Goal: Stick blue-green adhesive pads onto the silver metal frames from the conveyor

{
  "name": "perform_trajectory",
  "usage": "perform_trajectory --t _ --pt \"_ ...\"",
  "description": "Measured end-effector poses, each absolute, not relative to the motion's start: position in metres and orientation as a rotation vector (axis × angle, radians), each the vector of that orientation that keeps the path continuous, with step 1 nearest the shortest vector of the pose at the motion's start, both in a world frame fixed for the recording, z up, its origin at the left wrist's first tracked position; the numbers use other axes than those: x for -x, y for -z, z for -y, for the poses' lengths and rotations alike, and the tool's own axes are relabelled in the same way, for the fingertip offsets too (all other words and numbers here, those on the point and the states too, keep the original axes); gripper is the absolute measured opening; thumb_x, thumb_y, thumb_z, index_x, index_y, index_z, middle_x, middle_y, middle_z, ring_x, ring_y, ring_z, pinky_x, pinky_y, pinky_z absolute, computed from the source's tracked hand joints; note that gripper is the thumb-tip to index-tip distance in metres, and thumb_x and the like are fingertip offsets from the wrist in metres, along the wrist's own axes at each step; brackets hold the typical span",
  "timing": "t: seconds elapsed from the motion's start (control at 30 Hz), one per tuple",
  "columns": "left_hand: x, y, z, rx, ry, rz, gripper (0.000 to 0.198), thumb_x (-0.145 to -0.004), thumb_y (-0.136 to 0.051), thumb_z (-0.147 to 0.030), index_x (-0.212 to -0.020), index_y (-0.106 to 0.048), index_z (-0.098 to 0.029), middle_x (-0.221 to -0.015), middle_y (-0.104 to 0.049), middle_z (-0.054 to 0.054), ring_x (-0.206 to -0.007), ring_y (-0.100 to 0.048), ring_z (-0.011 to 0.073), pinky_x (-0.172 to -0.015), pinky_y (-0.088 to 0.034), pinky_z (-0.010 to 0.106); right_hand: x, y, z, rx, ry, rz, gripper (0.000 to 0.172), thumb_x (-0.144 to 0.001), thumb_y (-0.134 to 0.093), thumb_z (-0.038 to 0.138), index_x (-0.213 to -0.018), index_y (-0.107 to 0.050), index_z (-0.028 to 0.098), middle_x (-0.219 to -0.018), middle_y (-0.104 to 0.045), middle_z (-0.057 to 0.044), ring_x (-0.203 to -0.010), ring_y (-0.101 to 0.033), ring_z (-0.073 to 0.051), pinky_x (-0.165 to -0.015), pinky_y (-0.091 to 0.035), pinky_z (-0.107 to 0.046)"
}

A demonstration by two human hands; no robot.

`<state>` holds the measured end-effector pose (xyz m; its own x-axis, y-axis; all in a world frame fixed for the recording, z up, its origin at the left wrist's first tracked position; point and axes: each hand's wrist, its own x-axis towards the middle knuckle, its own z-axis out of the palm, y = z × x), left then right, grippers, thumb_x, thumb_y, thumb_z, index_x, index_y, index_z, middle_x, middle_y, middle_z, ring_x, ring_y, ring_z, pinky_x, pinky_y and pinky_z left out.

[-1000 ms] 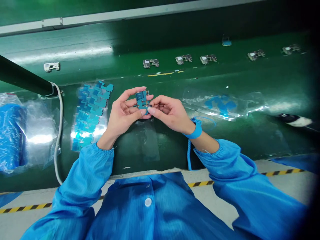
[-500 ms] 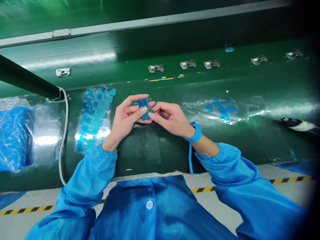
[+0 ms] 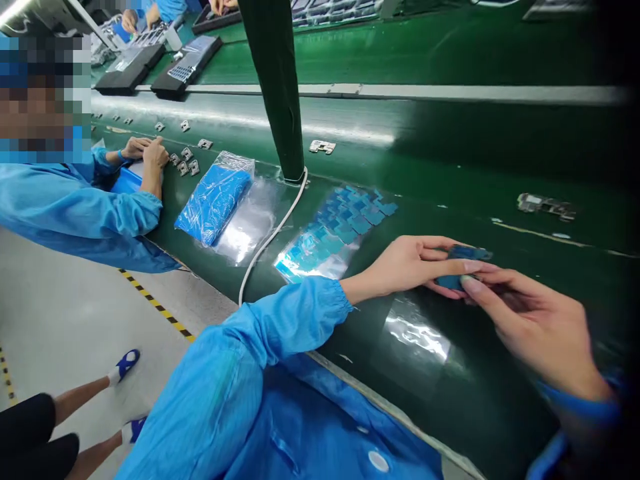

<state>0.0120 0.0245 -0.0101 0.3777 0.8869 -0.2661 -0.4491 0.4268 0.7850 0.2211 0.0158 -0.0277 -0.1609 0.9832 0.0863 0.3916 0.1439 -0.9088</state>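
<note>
My left hand [image 3: 407, 265] and my right hand [image 3: 530, 320] meet over the green conveyor belt [image 3: 500, 153], both pinching a small blue circuit board [image 3: 463, 257] between fingertips and thumbs. Most of the board is covered by my fingers. A sheet of blue square stickers [image 3: 335, 230] on shiny backing lies just left of my left hand. A clear film patch [image 3: 417, 337] sits on the belt below my hands.
A co-worker in a blue coat has both hands [image 3: 147, 152] on the belt at the left, among small metal parts [image 3: 187, 163]. A plastic bag of blue material [image 3: 215, 200], a white cable [image 3: 270, 237], a dark post [image 3: 277, 87] and stray metal pieces [image 3: 545, 205] are nearby.
My head has swung to the left, so my hands now sit at the right of the view and the co-worker and floor appear. Both hands still hold the board.
</note>
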Motion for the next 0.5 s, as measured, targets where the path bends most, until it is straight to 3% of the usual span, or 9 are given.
perform_trajectory --t 0.1,0.17,0.23,0.3,0.33,0.4,0.5 --pt "-0.002 -0.004 -0.02 -0.743 -1.121 -0.939 0.076 -0.095 -0.086 -0.037 -0.164 -0.057 -0.023 -0.14 -0.079 0.014 -0.087 -0.078 0.0131 -0.081 -0.07 0.03 -0.197 0.008 -0.053 1.264 -1.153 1.883 0.057 -0.084 -0.082 0.084 -0.08 -0.078 0.027 -0.071 -0.07 -0.006 -0.063 -0.063 -0.023 -0.064 -0.048 -0.041" --pt "0.006 -0.006 -0.022 -0.722 -1.282 -1.098 0.067 -0.103 -0.074 -0.038 -0.165 -0.051 -0.027 -0.162 -0.068 0.014 -0.088 -0.079 0.0126 -0.076 -0.067 0.025 -0.183 0.001 -0.096 1.255 -1.206 1.799 0.061 -0.092 -0.074 0.082 -0.075 -0.069 0.024 -0.07 -0.066 -0.004 -0.065 -0.06 -0.02 -0.065 -0.05 -0.037" --pt "0.012 -0.005 -0.029 -0.697 -1.375 -1.172 0.055 -0.106 -0.067 -0.033 -0.158 -0.052 -0.025 -0.165 -0.065 0.014 -0.09 -0.081 0.0138 -0.072 -0.066 0.024 -0.184 -0.002 -0.145 1.435 -1.063 1.823 0.051 -0.108 -0.059 0.067 -0.088 -0.068 0.022 -0.084 -0.07 -0.006 -0.073 -0.063 -0.019 -0.07 -0.053 -0.035" --pt "0.014 -0.003 -0.034 -0.707 -1.402 -1.178 0.044 -0.105 -0.062 -0.026 -0.149 -0.055 -0.024 -0.16 -0.069 0.013 -0.09 -0.081 0.0137 -0.071 -0.066 0.023 -0.2 -0.003 -0.185 1.627 -0.803 1.932 0.031 -0.111 -0.059 0.047 -0.115 -0.072 0.019 -0.111 -0.075 -0.011 -0.092 -0.066 -0.019 -0.088 -0.055 -0.036" --pt "0.014 -0.002 -0.035 -0.716 -1.409 -1.174 0.041 -0.104 -0.06 -0.025 -0.145 -0.057 -0.023 -0.156 -0.071 0.013 -0.088 -0.081 0.0132 -0.071 -0.065 0.023 -0.212 -0.004 -0.199 1.692 -0.728 1.943 0.025 -0.105 -0.068 0.039 -0.118 -0.072 0.018 -0.118 -0.073 -0.013 -0.101 -0.065 -0.022 -0.099 -0.053 -0.039" --pt "0.014 -0.002 -0.036 -0.736 -1.407 -1.161 0.036 -0.101 -0.058 -0.021 -0.137 -0.06 -0.021 -0.148 -0.075 0.012 -0.083 -0.079 0.0119 -0.068 -0.064 0.023 -0.237 -0.006 -0.215 1.804 -0.674 1.994 0.026 -0.086 -0.087 0.027 -0.107 -0.075 0.017 -0.112 -0.071 -0.013 -0.11 -0.063 -0.028 -0.11 -0.049 -0.047" --pt "0.013 -0.002 -0.034 -0.769 -1.383 -1.138 0.032 -0.096 -0.057 -0.017 -0.128 -0.065 -0.018 -0.138 -0.077 0.012 -0.076 -0.078 0.0108 -0.063 -0.061 0.022 -0.267 -0.008 -0.221 1.895 -0.683 2.069 0.03 -0.067 -0.098 0.021 -0.084 -0.074 0.019 -0.095 -0.067 -0.009 -0.107 -0.062 -0.033 -0.109 -0.049 -0.054"
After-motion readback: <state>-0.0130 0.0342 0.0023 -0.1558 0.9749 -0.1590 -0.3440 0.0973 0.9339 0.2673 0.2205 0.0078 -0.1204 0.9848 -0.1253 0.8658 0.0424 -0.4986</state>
